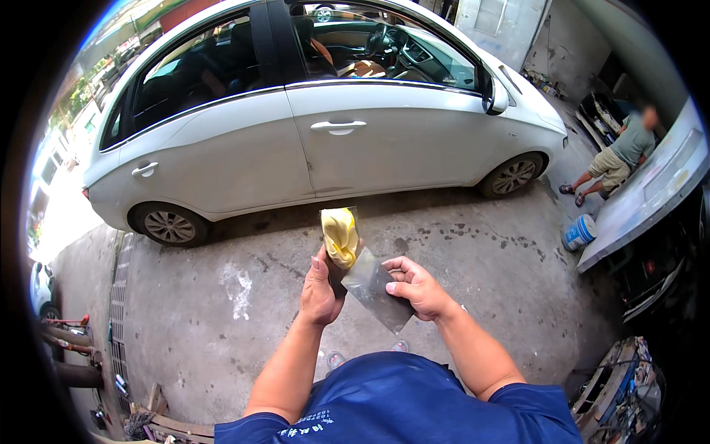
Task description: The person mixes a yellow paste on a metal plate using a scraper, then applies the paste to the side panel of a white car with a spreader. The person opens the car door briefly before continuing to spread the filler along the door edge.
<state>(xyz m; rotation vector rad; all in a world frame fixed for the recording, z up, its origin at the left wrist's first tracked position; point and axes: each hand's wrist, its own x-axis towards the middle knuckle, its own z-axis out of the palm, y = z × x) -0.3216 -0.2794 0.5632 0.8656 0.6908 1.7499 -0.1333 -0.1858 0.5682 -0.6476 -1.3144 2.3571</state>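
Yellow paste [340,237] lies, long axis forward, on a dark plate [336,282] held by the left hand [319,293], the nearer of the 2 hands; the right hand [418,288] pinches a grey sheet [374,294], its tip beside the paste. Ahead stands a white car [392,144].

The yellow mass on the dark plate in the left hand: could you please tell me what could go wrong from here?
1. The yellow mass looks soft and reaches close to the edges of the dark plate, so it might slip onto the concrete floor.
2. The grey sheet in the right hand is close to the left hand; a slip might smear the bare fingers.
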